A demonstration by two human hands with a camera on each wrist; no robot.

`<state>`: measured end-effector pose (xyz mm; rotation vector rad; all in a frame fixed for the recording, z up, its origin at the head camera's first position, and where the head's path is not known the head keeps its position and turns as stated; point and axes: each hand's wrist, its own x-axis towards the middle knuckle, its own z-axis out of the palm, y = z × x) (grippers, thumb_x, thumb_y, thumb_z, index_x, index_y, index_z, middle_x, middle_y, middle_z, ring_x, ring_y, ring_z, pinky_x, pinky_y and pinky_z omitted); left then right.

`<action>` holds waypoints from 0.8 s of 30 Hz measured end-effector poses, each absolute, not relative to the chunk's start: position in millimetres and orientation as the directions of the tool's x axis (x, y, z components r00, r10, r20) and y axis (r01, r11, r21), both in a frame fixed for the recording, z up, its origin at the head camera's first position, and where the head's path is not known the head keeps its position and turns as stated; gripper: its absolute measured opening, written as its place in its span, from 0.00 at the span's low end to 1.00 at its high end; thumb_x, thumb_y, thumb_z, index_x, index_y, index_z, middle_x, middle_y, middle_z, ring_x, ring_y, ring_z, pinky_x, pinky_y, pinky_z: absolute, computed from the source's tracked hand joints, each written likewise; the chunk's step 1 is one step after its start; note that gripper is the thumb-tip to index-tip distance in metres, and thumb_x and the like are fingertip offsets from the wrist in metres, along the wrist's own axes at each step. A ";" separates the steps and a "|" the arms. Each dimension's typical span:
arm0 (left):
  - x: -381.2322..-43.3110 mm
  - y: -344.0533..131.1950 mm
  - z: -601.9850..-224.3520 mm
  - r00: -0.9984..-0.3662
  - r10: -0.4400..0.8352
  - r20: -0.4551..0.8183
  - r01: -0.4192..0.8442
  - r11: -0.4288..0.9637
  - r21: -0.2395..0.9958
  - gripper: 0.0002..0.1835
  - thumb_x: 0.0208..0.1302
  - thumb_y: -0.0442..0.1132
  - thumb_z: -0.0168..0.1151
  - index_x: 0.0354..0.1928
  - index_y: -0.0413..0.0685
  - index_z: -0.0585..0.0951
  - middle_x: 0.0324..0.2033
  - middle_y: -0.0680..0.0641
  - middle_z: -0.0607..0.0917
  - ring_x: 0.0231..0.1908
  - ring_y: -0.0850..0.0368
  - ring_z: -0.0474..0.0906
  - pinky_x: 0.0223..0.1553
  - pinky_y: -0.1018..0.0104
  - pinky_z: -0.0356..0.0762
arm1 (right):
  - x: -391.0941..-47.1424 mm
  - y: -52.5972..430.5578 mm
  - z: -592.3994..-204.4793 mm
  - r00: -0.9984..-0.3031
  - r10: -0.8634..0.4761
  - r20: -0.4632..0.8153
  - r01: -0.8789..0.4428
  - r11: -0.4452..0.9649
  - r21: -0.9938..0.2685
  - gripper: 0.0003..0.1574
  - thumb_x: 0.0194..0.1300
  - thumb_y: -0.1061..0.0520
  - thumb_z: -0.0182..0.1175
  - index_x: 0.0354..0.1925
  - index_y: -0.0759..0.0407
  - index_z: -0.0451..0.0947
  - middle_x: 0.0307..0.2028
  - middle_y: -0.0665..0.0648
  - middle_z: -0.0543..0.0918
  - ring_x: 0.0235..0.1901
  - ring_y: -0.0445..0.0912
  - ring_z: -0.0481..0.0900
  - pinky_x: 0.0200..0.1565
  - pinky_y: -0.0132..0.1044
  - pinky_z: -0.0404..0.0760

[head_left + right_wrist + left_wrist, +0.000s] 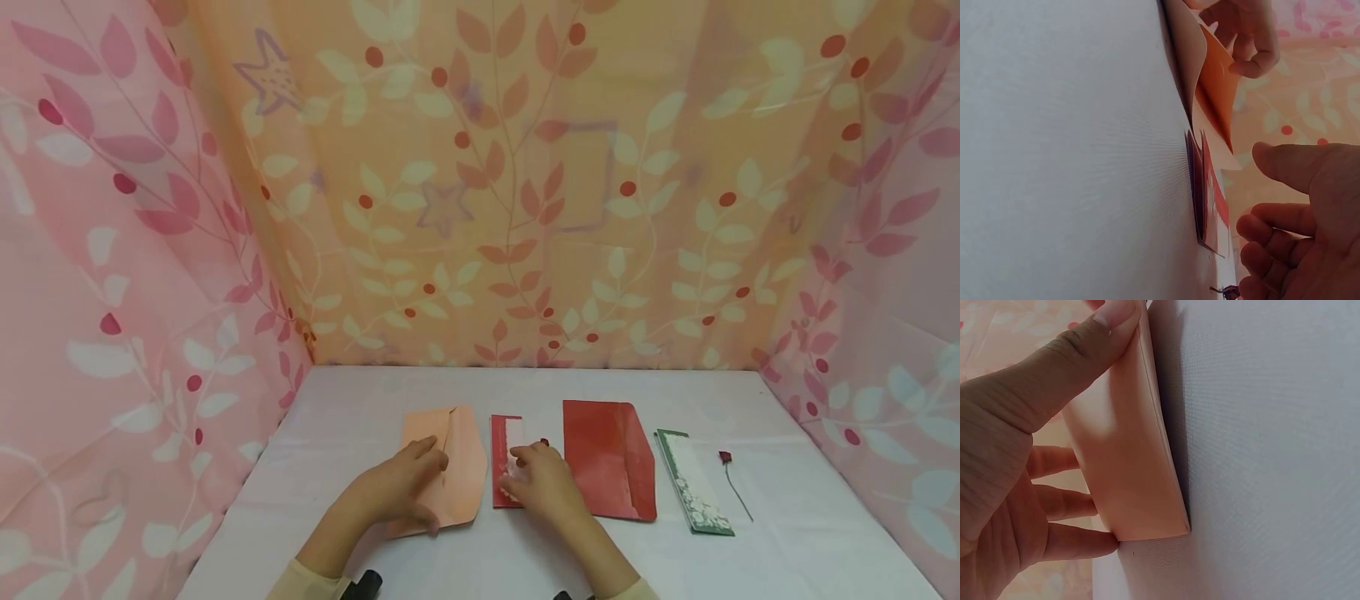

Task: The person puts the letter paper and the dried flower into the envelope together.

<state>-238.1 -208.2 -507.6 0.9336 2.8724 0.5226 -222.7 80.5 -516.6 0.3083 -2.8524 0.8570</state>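
Observation:
My left hand [397, 485] holds a peach envelope [465, 467] at the left of the table. In the left wrist view the thumb lies along the edge of the envelope [1135, 487] and the fingertips touch its far side. The right wrist view shows its mouth gaping, with an orange inside. Over a folded red card [498, 450] with a white lacy panel hovers my right hand [551, 487]. Its fingers [1279, 219] are loosely bent, apart from the card [1216, 206]. A small dark red flower [1230, 292] is partly hidden behind this hand.
Right of the right hand lies a red envelope [600, 450], its flap to the right. Beyond it are a green-edged card [693, 483] with a white floral panel and a dried rose [725, 457] on a thin stem. Patterned cloth [480, 250] walls surround the white table [337, 392].

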 end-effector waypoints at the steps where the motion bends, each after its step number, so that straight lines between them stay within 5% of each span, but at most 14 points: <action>1: -238.0 -208.3 -507.3 -0.813 0.581 0.031 0.555 0.758 0.343 0.44 0.35 0.68 0.81 0.54 0.62 0.72 0.73 0.35 0.66 0.71 0.28 0.65 0.62 0.38 0.75 | -223.2 81.2 -516.1 -0.969 -0.152 0.196 -0.235 0.814 -0.531 0.32 0.54 0.45 0.76 0.53 0.59 0.84 0.40 0.54 0.85 0.42 0.50 0.81 0.47 0.51 0.82; 16: -237.3 -206.4 -504.5 -0.810 0.586 0.034 0.560 0.754 0.344 0.43 0.35 0.64 0.83 0.53 0.61 0.72 0.72 0.37 0.67 0.72 0.36 0.66 0.62 0.43 0.76 | -224.0 87.1 -511.6 -0.999 -0.040 0.036 -0.053 0.831 -0.554 0.36 0.52 0.43 0.78 0.53 0.62 0.84 0.26 0.49 0.79 0.30 0.44 0.76 0.33 0.41 0.81; 20: -236.7 -204.9 -503.4 -0.809 0.587 0.033 0.558 0.750 0.355 0.43 0.35 0.63 0.84 0.53 0.60 0.72 0.72 0.35 0.67 0.71 0.35 0.66 0.61 0.43 0.77 | -223.3 88.0 -515.1 -0.999 -0.031 0.035 -0.045 0.834 -0.550 0.23 0.54 0.45 0.77 0.40 0.60 0.84 0.21 0.51 0.74 0.25 0.45 0.72 0.28 0.39 0.72; 24: -236.2 -203.3 -501.9 -0.804 0.593 0.034 0.564 0.744 0.359 0.43 0.35 0.62 0.84 0.53 0.59 0.72 0.71 0.34 0.68 0.71 0.35 0.67 0.60 0.42 0.77 | -224.4 86.5 -520.7 -1.000 -0.003 -0.001 -0.002 0.844 -0.536 0.25 0.49 0.40 0.79 0.30 0.55 0.80 0.19 0.51 0.73 0.22 0.46 0.70 0.25 0.38 0.68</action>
